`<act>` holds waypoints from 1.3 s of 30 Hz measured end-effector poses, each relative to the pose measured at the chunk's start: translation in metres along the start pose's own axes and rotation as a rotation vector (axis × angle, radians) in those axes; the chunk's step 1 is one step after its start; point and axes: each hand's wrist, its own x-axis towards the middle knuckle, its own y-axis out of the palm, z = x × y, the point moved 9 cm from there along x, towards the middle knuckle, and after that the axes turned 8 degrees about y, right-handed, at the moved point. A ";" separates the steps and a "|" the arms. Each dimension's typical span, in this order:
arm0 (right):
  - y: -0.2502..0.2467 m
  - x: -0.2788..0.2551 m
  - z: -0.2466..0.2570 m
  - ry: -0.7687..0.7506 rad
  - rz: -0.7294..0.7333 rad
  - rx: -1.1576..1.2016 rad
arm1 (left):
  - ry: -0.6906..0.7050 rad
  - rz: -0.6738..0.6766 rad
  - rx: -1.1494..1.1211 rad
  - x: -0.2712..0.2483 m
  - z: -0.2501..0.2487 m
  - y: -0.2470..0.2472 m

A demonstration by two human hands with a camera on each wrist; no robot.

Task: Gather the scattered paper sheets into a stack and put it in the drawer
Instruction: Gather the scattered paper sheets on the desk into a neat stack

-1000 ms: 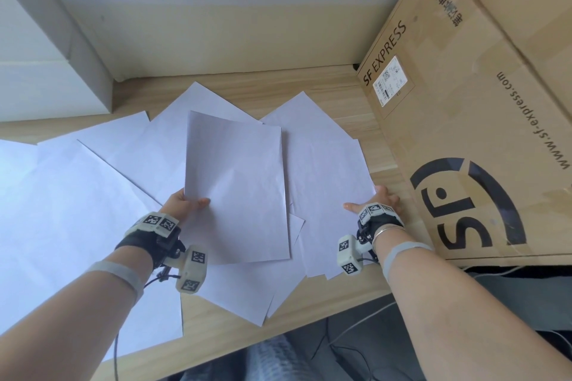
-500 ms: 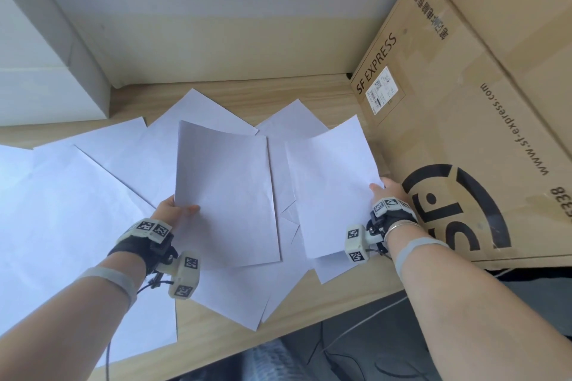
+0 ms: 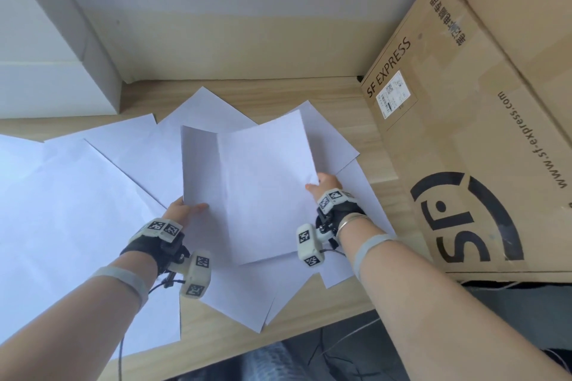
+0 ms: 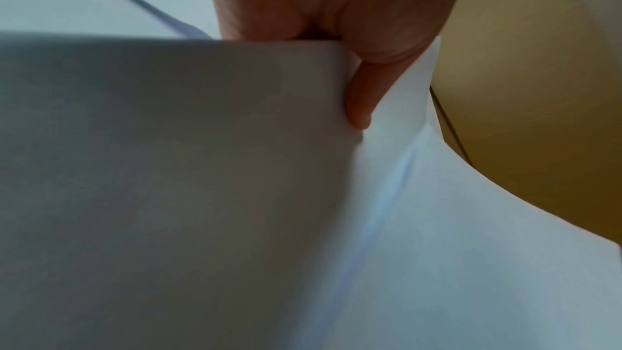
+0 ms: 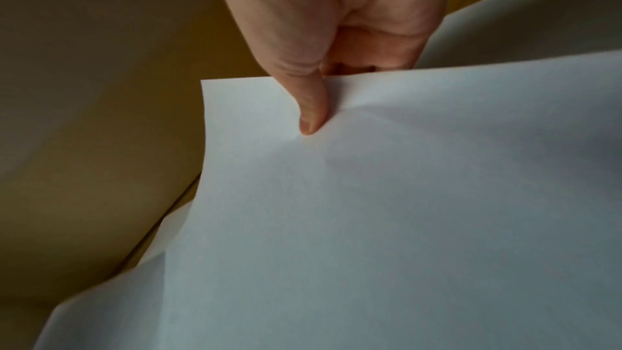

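Head view: looking steeply down from above both hands onto the desk (image 3: 346,108), cardboard box (image 3: 483,145) at right. Wrist views: very close, facing along each thumb, left (image 4: 361,100) and right (image 5: 311,108). Shared by all three: white sheets (image 3: 257,182) beside the box.

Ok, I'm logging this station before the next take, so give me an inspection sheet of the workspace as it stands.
Surface: wooden desk, mostly under paper.
Job's things: loose sheets scattered and overlapping; two held sheets lifted, overlapping; no drawer seen.
Clutter: cardboard box at the desk's right end.
Hands: left hand pinches one sheet, right hand pinches the other.
Cables: thin wire hanging from the left wrist rig; more below the desk edge.
Surroundings: white cabinet at left, wall behind.
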 end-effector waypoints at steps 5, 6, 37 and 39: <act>0.045 -0.012 0.029 -0.039 0.108 -0.118 | 0.020 -0.028 -0.025 0.027 0.019 -0.008; 0.053 -0.013 0.033 -0.048 0.122 -0.120 | 0.018 -0.015 -0.011 0.029 0.021 -0.007; -0.082 0.106 -0.005 0.319 -0.249 -0.121 | 0.049 0.008 -0.117 0.050 -0.049 -0.009; -0.083 0.109 -0.002 0.318 -0.237 -0.123 | 0.048 0.012 -0.118 0.052 -0.050 -0.007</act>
